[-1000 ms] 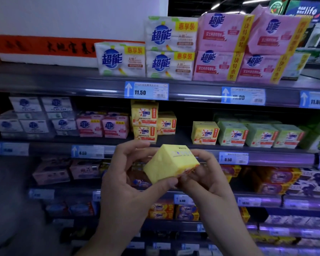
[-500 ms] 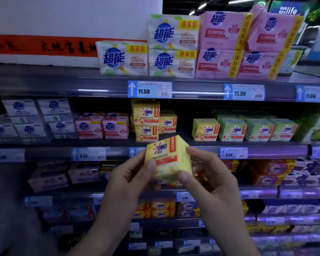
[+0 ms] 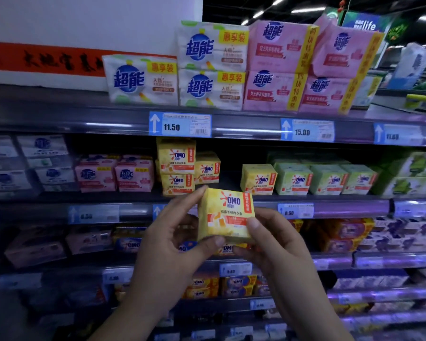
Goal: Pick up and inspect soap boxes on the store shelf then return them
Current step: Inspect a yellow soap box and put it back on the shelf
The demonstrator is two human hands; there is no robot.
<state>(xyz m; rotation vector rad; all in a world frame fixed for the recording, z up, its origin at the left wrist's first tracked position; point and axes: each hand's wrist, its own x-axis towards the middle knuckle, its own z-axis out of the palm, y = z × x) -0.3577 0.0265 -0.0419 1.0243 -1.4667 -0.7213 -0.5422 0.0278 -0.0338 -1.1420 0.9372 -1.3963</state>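
Observation:
A yellow OMO soap box (image 3: 225, 215) is held up in front of the second shelf, its printed front facing me. My left hand (image 3: 172, 244) grips its left side and bottom edge with thumb and fingers. My right hand (image 3: 271, 244) holds its right side and lower corner. Behind it on the shelf (image 3: 354, 203) stands a stack of the same yellow OMO boxes (image 3: 176, 166), and one more yellow box (image 3: 257, 179) sits to the right, with a gap between them.
Green OMO boxes (image 3: 325, 179) line the shelf to the right, pink soap packs (image 3: 113, 175) to the left. The top shelf carries large white packs (image 3: 140, 80) and pink packs (image 3: 276, 65). Price tags (image 3: 180, 125) run along shelf edges. Lower shelves hold more soap.
Both hands have turned the yellow box from its plain side to its printed front and raised it a little toward the shelf.

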